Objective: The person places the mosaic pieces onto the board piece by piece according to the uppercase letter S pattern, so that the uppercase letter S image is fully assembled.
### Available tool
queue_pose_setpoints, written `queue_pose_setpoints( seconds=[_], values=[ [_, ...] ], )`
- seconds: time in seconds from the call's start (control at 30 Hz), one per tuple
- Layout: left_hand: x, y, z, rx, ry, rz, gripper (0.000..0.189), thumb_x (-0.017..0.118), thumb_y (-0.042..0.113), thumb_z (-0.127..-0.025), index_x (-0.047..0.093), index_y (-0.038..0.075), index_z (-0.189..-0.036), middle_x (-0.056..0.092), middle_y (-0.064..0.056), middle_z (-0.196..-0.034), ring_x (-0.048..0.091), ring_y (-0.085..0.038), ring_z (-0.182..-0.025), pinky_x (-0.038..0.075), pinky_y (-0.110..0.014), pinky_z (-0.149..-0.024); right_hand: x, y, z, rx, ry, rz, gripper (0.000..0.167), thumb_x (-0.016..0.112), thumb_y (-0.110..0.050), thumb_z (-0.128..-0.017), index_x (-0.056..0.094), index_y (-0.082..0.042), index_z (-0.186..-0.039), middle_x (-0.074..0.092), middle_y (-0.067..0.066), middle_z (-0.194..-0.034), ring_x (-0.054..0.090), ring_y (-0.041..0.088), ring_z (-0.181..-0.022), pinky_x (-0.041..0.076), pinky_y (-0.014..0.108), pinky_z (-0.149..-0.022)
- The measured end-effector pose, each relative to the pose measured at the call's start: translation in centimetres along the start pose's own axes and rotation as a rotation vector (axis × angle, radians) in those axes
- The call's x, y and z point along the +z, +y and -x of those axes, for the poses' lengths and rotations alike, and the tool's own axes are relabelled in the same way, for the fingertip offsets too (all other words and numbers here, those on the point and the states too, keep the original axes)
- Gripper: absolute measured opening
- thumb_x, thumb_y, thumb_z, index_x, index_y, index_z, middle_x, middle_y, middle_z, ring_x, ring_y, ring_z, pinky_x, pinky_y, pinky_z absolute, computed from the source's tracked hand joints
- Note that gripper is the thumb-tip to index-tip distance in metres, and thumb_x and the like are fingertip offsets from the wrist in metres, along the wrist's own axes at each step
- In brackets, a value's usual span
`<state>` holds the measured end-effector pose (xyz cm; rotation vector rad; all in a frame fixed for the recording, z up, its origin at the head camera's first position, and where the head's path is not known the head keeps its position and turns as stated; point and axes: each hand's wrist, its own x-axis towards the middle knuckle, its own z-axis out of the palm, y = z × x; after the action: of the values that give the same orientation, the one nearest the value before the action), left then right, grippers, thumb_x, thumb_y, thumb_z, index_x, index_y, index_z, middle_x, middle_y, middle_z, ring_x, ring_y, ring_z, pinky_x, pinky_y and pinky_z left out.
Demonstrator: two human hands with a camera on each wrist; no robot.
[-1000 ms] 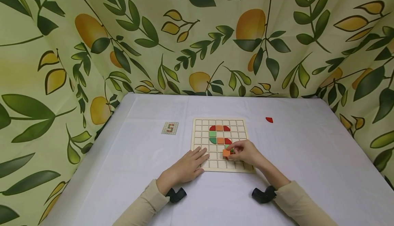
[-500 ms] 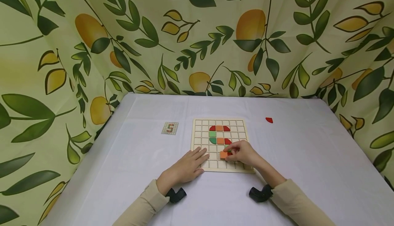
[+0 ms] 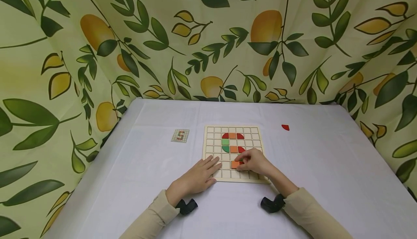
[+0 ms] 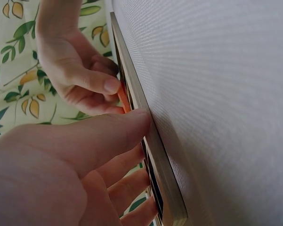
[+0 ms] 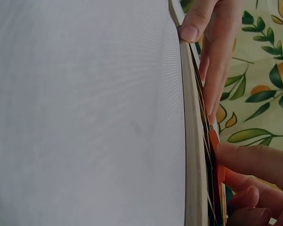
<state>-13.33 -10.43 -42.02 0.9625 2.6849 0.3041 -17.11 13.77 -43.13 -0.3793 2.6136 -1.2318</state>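
A square wooden grid board (image 3: 254,130) lies on the table, with red, orange and green tiles set in some of its cells. My right hand (image 3: 255,161) pinches an orange square tile (image 3: 234,164) between thumb and fingers, low over the board's lower middle. In the right wrist view the tile (image 5: 214,141) stands slightly above the grid, fingertips at its edge. A red tile beside it is partly hidden by the fingers. My left hand (image 3: 198,175) rests flat on the board's left side, fingers spread; in the left wrist view its thumb (image 4: 132,127) lies along the near edge.
A small pattern card (image 3: 180,135) showing an S on a grid lies left of the board. One red quarter-round tile (image 3: 285,127) lies on the white cloth (image 3: 312,152) at the right. A leaf-and-fruit patterned curtain (image 3: 208,51) hangs behind the table.
My right hand has shifted a little left with the orange square tile, which has gone from tilted to lying flatter, lower on the board. The left hand has stayed in place.
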Motion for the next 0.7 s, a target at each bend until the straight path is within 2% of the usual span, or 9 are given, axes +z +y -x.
queue_pose_setpoints(
  seconds=[0.7],
  values=[
    [-0.06,0.09,-0.05,-0.012,-0.006,-0.002,0.053,0.049,0.028,-0.1,0.036,0.014,-0.15,0.028,-0.005,-0.161,0.023,-0.027,-0.152,0.028,-0.049,-0.122,0.32,-0.14,-0.24,0.066,0.025,0.034,0.021,0.083,-0.005,-0.07,0.076,-0.003,-0.089,0.043,-0.004,-0.058,0.04,0.011,-0.058,0.029,0.018,-0.05]
  ],
)
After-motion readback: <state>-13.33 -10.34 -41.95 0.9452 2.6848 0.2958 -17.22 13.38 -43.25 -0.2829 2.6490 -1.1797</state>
